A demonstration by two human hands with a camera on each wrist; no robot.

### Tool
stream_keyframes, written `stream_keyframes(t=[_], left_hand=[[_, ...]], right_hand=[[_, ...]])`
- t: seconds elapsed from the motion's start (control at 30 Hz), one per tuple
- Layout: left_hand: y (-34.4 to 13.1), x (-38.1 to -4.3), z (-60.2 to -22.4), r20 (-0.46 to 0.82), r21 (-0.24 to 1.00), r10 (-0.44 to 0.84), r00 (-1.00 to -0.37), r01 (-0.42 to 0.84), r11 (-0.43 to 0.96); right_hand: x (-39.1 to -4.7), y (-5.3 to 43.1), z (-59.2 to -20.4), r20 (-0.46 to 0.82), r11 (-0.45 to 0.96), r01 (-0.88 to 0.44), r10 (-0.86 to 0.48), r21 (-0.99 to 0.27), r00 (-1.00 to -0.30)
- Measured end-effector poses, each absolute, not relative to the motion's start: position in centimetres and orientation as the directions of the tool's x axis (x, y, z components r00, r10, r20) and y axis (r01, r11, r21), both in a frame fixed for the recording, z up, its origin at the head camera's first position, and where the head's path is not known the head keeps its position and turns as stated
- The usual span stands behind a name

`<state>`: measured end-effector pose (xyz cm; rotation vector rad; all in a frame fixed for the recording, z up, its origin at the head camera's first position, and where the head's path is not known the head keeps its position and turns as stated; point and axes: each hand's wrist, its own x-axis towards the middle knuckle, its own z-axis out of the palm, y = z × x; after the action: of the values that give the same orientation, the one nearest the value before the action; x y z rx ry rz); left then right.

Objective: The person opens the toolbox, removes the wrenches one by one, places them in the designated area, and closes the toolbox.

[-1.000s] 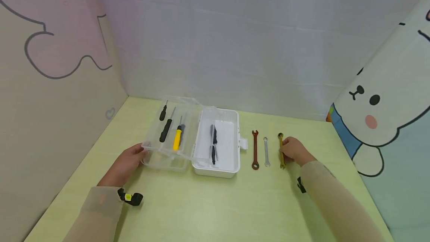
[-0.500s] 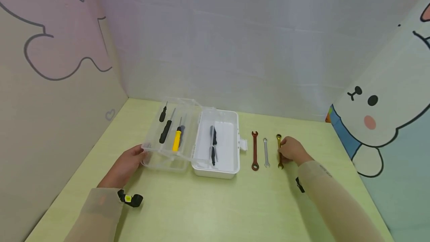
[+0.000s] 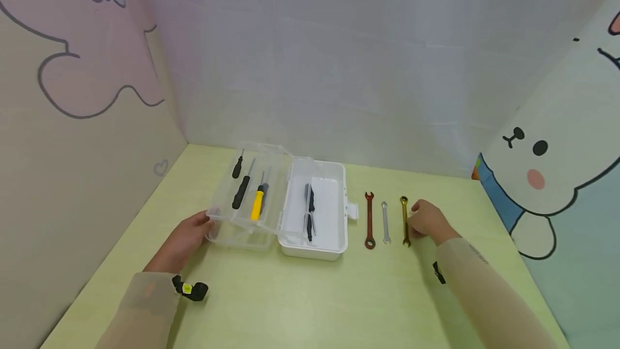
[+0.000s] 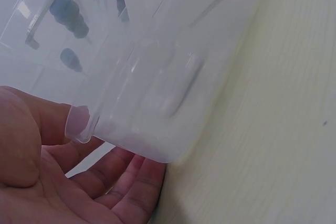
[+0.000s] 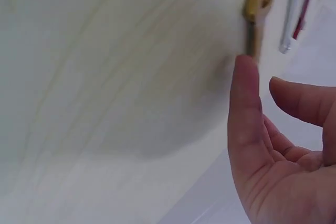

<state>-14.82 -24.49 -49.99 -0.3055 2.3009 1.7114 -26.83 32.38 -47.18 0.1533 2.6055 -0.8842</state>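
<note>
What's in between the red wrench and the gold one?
A silver wrench lies between the red wrench and the gold wrench; the head view shows it.

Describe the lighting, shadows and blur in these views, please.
Head: fairly even light, soft shadow beside the right sleeve; left wrist: dark handles hazy through clear plastic, small glare spot; right wrist: broad soft shadow across the table, gold wrench slightly blurred.

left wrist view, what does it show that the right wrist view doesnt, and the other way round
Only the left wrist view: the left hand holding the edge of the clear plastic lid, with dark tool handles seen through it. Only the right wrist view: the right hand near the gold wrench, with parts of the silver wrench and red wrench beyond. Both: the pale tabletop.
</note>
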Motion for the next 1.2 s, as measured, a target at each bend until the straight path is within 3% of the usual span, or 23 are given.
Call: stream_keyframes(t=[0.2, 0.67, 1.2], left_hand=[[-24.1, -14.6, -50.1, -0.326, 0.903, -0.009, -0.945, -0.314, 0.292], [-24.2, -14.6, -50.5, -0.340, 0.893, -0.036, -0.940, -0.335, 0.300], [-24.3, -15.0, -50.4, -0.332, 0.900, -0.034, -0.943, -0.327, 0.290]], right_hand=[[-24.5, 32.9, -46.5, -0.369, 0.700, 0.252, -0.018, -0.669, -0.929], [-19.4, 27.0, -47.0, -0.216, 0.533, 0.116, -0.127, -0.838, -0.968], [-17.6, 21.0, -49.2, -0.181, 0.270, 0.132, -0.166, -0.954, -0.969]])
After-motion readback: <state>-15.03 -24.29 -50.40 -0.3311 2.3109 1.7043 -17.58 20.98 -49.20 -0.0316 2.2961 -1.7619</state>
